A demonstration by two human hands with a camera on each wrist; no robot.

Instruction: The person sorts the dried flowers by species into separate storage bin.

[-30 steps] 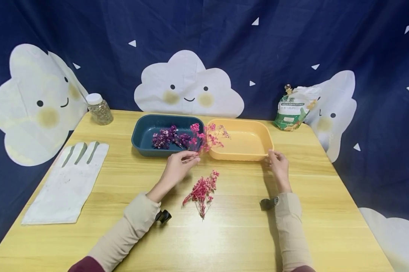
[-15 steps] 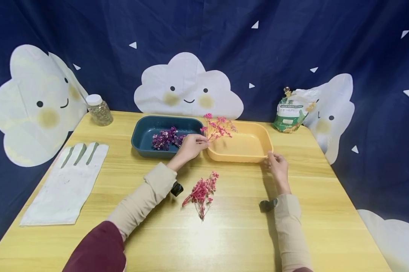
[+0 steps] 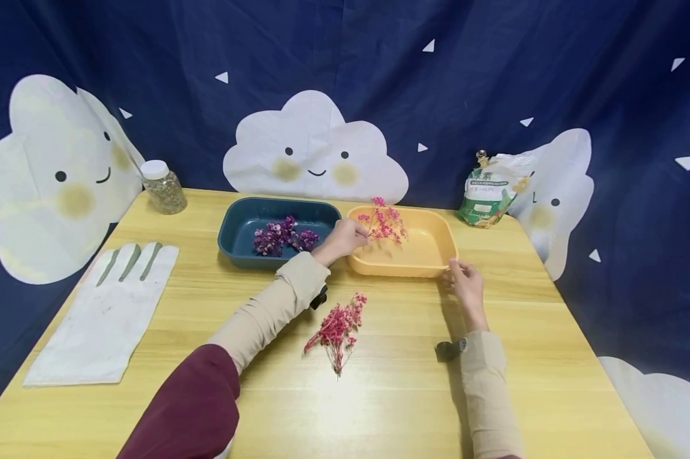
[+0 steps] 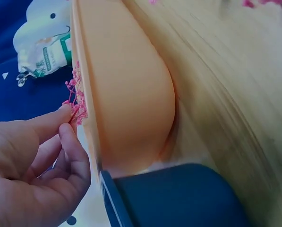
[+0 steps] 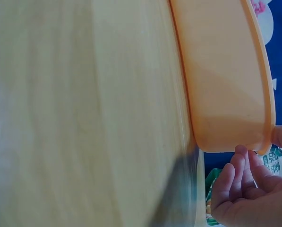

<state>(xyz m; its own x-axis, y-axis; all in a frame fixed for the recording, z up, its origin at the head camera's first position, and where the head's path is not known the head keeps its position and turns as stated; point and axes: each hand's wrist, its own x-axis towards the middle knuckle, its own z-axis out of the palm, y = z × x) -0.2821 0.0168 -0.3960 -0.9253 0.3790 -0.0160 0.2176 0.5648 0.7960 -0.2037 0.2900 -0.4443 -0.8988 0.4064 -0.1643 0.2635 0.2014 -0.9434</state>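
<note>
Between thumb and forefinger my left hand pinches the stem of a pink dried-flower sprig. In the head view its blossoms overlap the inside of the yellow tray; the left wrist view has the sprig right at the tray's rim. My right hand grips the tray's near right corner, thumb on the rim and fingers against the outer wall, as the right wrist view shows. Purple dried flowers lie in the dark blue tray beside it. A bunch of pink dried flowers lies on the table in front.
A white glove with grey-green marks between its fingers lies flat on the left of the wooden table. At the back left stands a white-capped jar of small pieces. A green and white bag stands at the back right.
My left hand has moved right with the pink sprig, from in front of the gap between the trays to over the yellow tray's left end. The right hand keeps its grip on the corner.
</note>
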